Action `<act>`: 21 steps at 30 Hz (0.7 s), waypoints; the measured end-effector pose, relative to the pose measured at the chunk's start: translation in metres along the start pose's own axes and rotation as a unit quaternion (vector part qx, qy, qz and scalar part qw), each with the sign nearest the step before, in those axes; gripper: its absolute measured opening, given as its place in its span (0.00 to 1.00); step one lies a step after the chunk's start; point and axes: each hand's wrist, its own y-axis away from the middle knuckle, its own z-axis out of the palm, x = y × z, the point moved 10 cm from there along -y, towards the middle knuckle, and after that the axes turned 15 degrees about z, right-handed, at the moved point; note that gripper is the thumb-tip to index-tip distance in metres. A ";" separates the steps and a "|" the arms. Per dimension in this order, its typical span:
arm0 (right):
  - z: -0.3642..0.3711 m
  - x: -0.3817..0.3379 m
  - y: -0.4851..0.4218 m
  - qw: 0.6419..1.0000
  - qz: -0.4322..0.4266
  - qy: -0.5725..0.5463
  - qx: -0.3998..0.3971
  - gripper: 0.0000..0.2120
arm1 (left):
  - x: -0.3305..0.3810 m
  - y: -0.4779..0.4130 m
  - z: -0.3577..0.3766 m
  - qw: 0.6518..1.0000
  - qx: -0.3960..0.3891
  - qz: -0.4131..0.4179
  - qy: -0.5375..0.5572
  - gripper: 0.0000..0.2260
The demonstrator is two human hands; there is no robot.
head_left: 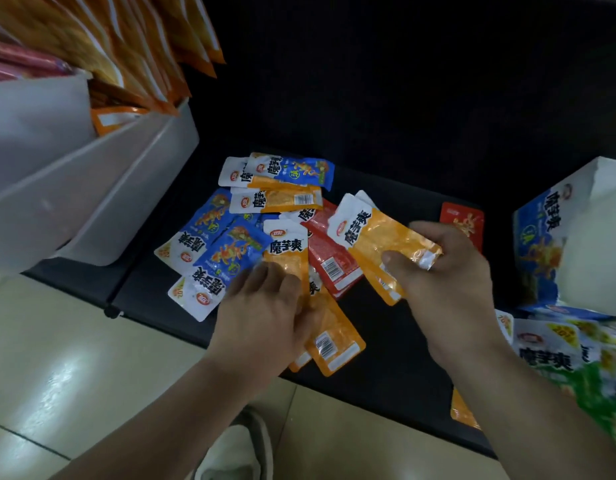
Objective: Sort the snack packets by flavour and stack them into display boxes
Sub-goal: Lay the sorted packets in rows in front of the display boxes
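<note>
A loose heap of small snack packets lies on a black shelf (386, 341). Blue packets (209, 251) lie at its left, a red packet (329, 252) in the middle and more orange ones (285, 199) at the back. My right hand (448, 271) grips a small stack of orange packets (386, 244) lifted above the heap. My left hand (261, 317) lies over other orange packets (334, 341) at the front edge, fingers curled round them. A blue display box (538, 244) stands open at the right, its inside white.
White plastic bins (92, 188) at the upper left hold upright orange bags and pink packs. A green-and-white display box (576, 358) lies at the lower right, a red packet (462, 223) behind my right hand. Pale tiled floor and a shoe show below the shelf.
</note>
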 end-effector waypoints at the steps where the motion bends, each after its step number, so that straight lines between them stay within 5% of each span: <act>1: -0.002 -0.005 0.003 0.999 -0.039 0.032 0.016 0.14 | 0.004 0.001 0.004 1.000 -0.020 0.003 -0.006 0.19; 3: 0.000 -0.020 0.017 0.975 -0.156 0.142 0.067 0.15 | 0.007 0.001 0.003 1.000 -0.019 -0.004 0.002 0.18; 6: 0.016 -0.006 0.030 0.911 -0.268 0.299 0.093 0.18 | 0.002 0.004 -0.024 0.988 0.098 -0.054 0.111 0.12; 9: 0.035 0.030 0.031 0.884 -0.275 0.376 0.031 0.18 | -0.005 0.022 -0.040 0.886 0.249 -0.172 0.352 0.10; 11: 0.037 0.044 0.032 0.893 -0.258 0.368 -0.009 0.19 | 0.004 0.034 -0.035 0.809 0.291 -0.223 0.459 0.08; 14: 0.034 0.046 0.024 0.926 -0.208 0.313 -0.043 0.25 | 0.010 0.047 -0.013 0.763 0.271 -0.292 0.510 0.07; 19: 0.029 0.042 0.026 0.977 -0.108 0.173 -0.057 0.16 | 0.023 0.039 -0.027 0.768 0.265 -0.258 0.523 0.07; 21: 0.020 0.041 0.029 0.994 -0.037 0.087 -0.053 0.13 | 0.031 0.029 -0.032 0.740 0.276 -0.249 0.561 0.08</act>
